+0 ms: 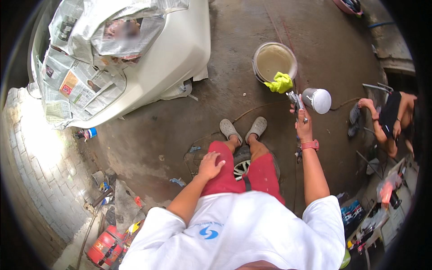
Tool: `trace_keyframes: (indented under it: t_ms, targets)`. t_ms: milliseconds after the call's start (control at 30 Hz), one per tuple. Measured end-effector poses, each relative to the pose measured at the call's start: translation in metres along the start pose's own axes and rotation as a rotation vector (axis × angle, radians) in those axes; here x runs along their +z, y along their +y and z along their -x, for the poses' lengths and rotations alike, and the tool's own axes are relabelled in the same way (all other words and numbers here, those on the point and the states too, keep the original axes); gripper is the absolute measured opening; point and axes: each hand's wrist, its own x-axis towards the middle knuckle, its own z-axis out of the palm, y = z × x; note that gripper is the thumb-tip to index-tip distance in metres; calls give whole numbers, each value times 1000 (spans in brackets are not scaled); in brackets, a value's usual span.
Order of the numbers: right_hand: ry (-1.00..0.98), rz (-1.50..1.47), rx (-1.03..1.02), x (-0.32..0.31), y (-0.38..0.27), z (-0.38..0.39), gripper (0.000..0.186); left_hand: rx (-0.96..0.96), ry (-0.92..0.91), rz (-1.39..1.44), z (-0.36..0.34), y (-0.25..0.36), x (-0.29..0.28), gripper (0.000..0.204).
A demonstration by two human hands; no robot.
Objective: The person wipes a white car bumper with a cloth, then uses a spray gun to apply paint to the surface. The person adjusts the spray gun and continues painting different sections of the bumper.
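My right hand (304, 129) is closed around the grip of a metal spray gun (295, 101), held out ahead at the right. A grey cup with a white round end (320, 101) sticks out from the gun's side. Just beyond the gun stands a round bucket (257, 73) of cloudy, beige liquid. A bright yellow-green cloth (280, 83) hangs over its near rim. My left hand (210, 166) rests on my left thigh, on the red shorts, fingers apart and holding nothing. Below me, between my legs, a spoked wheel with a tyre (241, 167) shows in part.
At the far left is a white car body (180, 49), partly masked with newspaper (83, 83). A hose (261, 106) crosses the wet floor. Another person (396, 119) sits at the right. A red container (105, 245) and clutter lie lower left; more clutter (382, 202) fills the lower right.
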Motion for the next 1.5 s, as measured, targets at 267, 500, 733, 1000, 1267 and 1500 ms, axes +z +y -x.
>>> trace_keyframes:
  t_ms: [267,500,733,1000,1267,1500]
  targets:
    - [188,-22,497,-63,61,197,60,-272,210,336,65,-67,-110,56]
    - [318,-9,724,31,24,394,67,-362,123,304,58,-169,-154,58]
    - [445,-178,827,204,-55,426,71,-175,13,292,-13,-290,-223,60]
    - [466,-263,482,359,-168,368,64,-118,-138,50,-27,-397,-343,62]
    - [499,-434,256,473,-233,365,67,35,-288,-52,-40,-422,-376,62]
    - [662,-576,231,565,-219,431,68,270,-330,-154,-43,-408,-398,63]
